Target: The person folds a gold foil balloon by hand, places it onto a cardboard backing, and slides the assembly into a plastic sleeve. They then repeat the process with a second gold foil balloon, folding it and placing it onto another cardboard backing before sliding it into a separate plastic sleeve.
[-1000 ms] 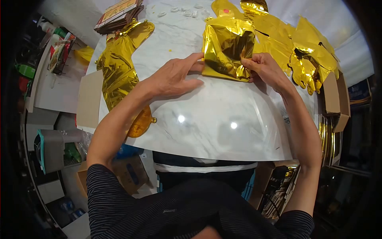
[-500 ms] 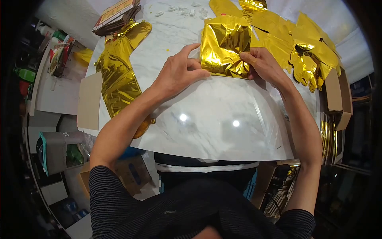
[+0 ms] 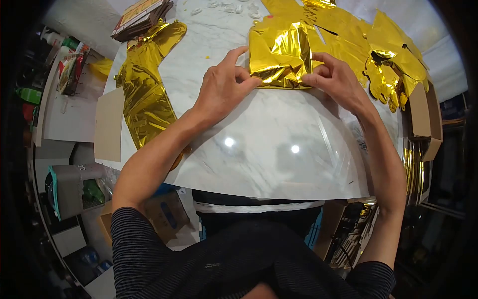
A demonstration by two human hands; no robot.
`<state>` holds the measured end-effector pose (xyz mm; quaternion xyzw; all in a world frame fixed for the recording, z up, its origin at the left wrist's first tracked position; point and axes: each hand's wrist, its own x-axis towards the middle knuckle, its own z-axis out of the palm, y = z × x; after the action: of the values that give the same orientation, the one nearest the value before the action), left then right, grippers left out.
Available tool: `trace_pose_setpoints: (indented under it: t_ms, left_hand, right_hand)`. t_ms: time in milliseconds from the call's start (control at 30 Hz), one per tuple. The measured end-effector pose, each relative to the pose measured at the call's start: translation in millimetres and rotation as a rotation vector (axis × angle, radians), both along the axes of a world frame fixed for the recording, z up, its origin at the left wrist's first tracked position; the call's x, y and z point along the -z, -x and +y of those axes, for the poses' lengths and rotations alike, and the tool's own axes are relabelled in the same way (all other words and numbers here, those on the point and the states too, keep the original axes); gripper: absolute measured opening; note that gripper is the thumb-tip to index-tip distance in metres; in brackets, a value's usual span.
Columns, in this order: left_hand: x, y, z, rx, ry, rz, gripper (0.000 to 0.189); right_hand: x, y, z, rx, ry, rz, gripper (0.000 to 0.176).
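Note:
A folded gold foil balloon (image 3: 280,55) lies on the white marble-patterned table (image 3: 259,134), creased into a rough square. My left hand (image 3: 221,82) is at its left side, thumb on the near left corner and index finger reaching up along the left edge. At the near right corner, my right hand (image 3: 341,82) pinches the foil between thumb and curled fingers. The fingertips beneath the foil are hidden. Beyond and to the right spread more flat gold foil balloons (image 3: 343,42). Another long gold foil piece (image 3: 147,94) lies left of my left forearm.
A stack of printed cards (image 3: 142,20) sits at the back left, near small white coiled pieces (image 3: 229,8). An open cardboard box (image 3: 420,112) stands at the right edge. A beige board (image 3: 108,124) juts out at the left edge. Shelves hold bottles further left.
My right hand has shifted its pinch to the near right corner, and the foil's near edge looks flatter and straighter. My left thumb now lies on the near left corner.

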<state>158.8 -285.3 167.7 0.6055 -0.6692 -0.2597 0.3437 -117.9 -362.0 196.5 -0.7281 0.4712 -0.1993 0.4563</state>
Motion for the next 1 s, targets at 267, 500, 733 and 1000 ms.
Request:
trace_pose_setpoints:
  t_ms: [267,500,733,1000]
  left_hand:
    - [1,3,2,-0.026,0.013,0.011,0.072]
    - [8,4,-2,-0.045,0.08,-0.024,0.069]
    - [6,8,0,-0.055,0.086,-0.029,0.067]
    - [2,11,-2,-0.067,0.104,-0.063,0.07]
  right_hand:
    - [16,2,9,0.073,0.146,0.097,0.072]
    - [18,-1,17,0.114,0.192,0.139,0.07]
    - [23,0,14,0.138,0.23,0.149,0.068]
    - [22,-3,14,0.14,0.29,0.239,0.069]
